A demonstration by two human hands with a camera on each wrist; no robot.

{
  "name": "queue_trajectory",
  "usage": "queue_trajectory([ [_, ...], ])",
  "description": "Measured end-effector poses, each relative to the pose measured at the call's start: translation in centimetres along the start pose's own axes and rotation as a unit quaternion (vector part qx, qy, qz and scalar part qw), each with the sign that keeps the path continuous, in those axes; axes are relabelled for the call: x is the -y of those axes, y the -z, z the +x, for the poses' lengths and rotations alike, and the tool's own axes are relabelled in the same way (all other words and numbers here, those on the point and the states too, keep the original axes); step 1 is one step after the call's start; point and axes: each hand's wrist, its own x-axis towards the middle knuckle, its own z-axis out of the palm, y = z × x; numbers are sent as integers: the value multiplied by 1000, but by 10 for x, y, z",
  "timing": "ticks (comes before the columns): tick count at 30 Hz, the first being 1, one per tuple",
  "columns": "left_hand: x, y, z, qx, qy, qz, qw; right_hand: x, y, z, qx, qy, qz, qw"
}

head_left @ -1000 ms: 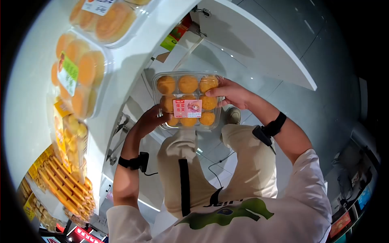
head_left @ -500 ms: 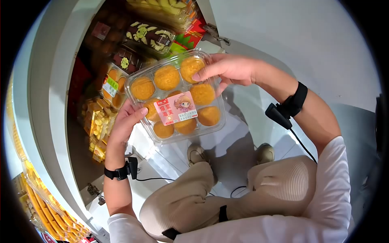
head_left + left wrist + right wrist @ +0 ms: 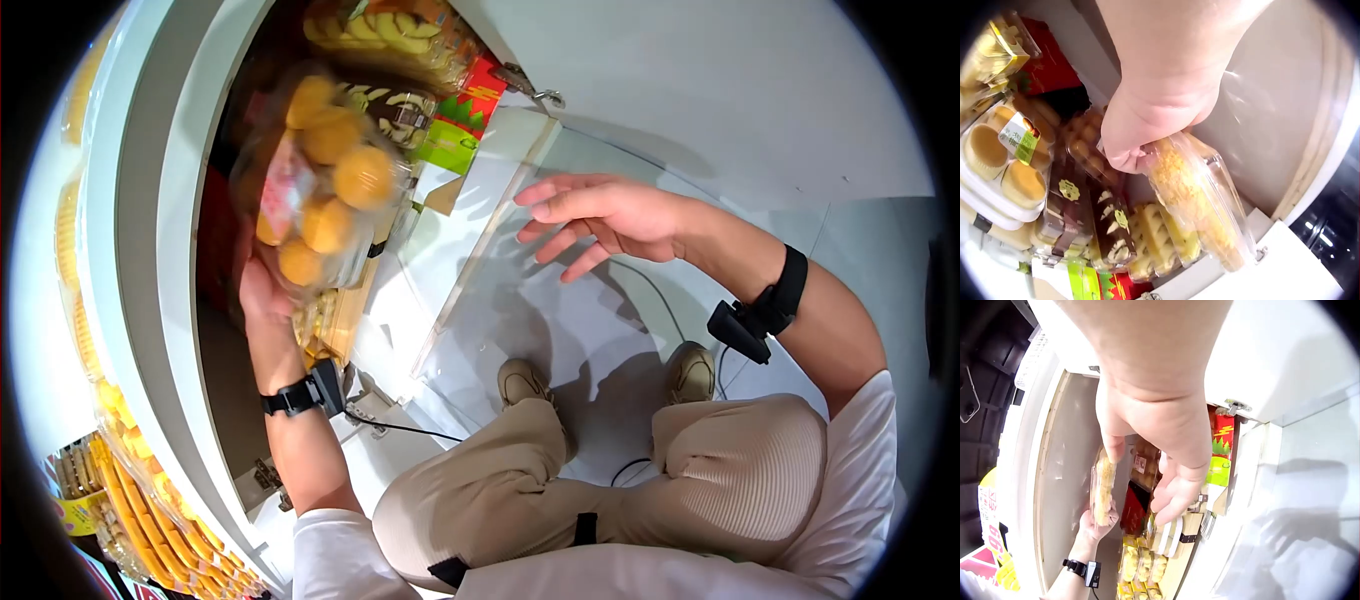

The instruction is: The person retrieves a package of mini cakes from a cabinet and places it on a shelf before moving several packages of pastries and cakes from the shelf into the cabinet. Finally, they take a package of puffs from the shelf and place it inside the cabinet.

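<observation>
My left hand grips the lower edge of a clear plastic box of round golden puffs, which has a pink label. The box is tilted on its side within the cabinet opening, somewhat blurred in the head view. Seen from the left wrist, the box stands on edge, with the hand's curled fingers at its near end. My right hand is off the box, to its right, holding nothing, with its fingers spread and loosely bent. From the right wrist, the box shows beyond the thumb in the left hand.
Packed pastries fill the cabinet: a box of chocolate rolls, cupcakes and yellow pastry packs. A red and green carton stands near the hinge. The white door is swung open at right. More pastries line the counter top.
The box has moved left into the cabinet opening and turned onto its side in the left hand. My right hand has let go of it and drawn away to the right.
</observation>
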Motion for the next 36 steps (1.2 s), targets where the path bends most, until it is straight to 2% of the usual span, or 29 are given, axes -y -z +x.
queue_trajectory([
  [2,-9,-4,21,-78,-39,37,996,-5,13,-6,-5,9,11,1000],
  [3,-13,1,34,-90,-52,42,994,-8,20,-7,-9,14,17,1000],
  [4,-22,14,39,-91,-68,32,993,-5,4,-20,-24,18,10,1000],
  [10,-37,85,123,-137,-143,44,979,-10,13,-26,-45,13,10,999],
  [17,-28,150,195,-174,-155,62,970,-17,16,-23,-55,-9,32,998],
  [22,-21,135,196,-202,-141,106,963,-23,24,-21,-68,-13,50,996],
  [24,-19,132,197,-155,-178,107,966,-26,25,-20,-70,-15,53,996],
  [28,-15,132,187,-126,-167,120,971,-25,23,-20,-81,-23,47,995],
  [30,-16,131,190,-240,-142,111,954,-24,23,-21,-86,-22,32,996],
  [31,-14,125,182,-240,-142,110,954,-23,23,-22,-86,-22,31,996],
  [33,-9,110,161,-136,-167,298,930,-23,21,-23,-98,-17,35,994],
  [34,-10,115,162,-137,-166,298,930,-23,22,-23,-97,-18,35,994],
  [36,-12,119,169,-198,-118,164,959,-22,27,-19,-105,-18,43,993],
])
